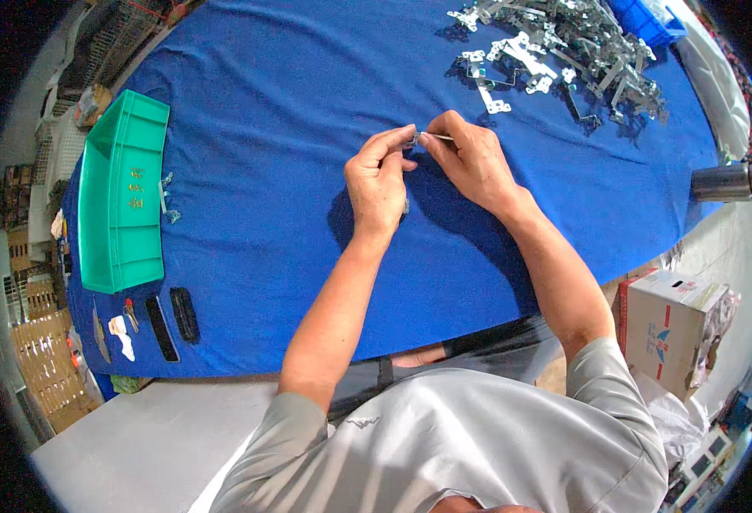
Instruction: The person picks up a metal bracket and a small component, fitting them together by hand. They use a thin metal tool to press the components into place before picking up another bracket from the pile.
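My left hand is closed on a metal bracket, held above the blue cloth. Most of the bracket is hidden by the fingers; a bit of it also shows beneath the palm. From the right, my right hand meets it, thumb and forefinger pinched round a thin pale rod. The rod's kind cannot be made out. Its end is close to the bracket, and the fingertips of both hands nearly touch there.
A heap of metal brackets lies at the far right, beside a blue bin. At the left stands a green crate, with another bracket next to it. Nearer lie two black strips and small tools. A carton stands off the table's right.
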Demonstrator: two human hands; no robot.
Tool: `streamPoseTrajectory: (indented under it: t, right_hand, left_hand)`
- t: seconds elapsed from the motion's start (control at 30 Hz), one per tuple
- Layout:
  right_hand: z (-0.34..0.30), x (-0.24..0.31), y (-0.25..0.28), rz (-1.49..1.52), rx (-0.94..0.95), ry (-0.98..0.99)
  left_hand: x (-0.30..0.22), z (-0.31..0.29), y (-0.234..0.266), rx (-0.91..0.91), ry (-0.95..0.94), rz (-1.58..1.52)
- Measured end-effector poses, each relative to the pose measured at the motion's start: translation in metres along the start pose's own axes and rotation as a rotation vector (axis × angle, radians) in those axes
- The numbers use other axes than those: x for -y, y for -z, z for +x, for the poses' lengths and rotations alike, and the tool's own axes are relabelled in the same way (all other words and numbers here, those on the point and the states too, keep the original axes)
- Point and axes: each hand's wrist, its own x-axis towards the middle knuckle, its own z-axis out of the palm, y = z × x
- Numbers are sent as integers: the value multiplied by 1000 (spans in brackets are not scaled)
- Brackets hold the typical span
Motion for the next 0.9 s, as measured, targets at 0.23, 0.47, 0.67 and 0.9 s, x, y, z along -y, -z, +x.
streamPoseTrajectory:
  t: [0.23,0.47,0.67,0.9]
  right_hand:
    - [0,-3,3,-105,115,-72]
    - [1,2,6,-24,68,-74]
    - [1,2,2,3,16,-35]
    - [1,1,5,-48,36,-41]
  left_hand:
    - [-3,0,-1,-7,3,-8]
    - [-1,0,-1,-9,4,-11]
    - [-2,0,0,-7,11,3]
    - [-2,-1,0,0,-3,-12]
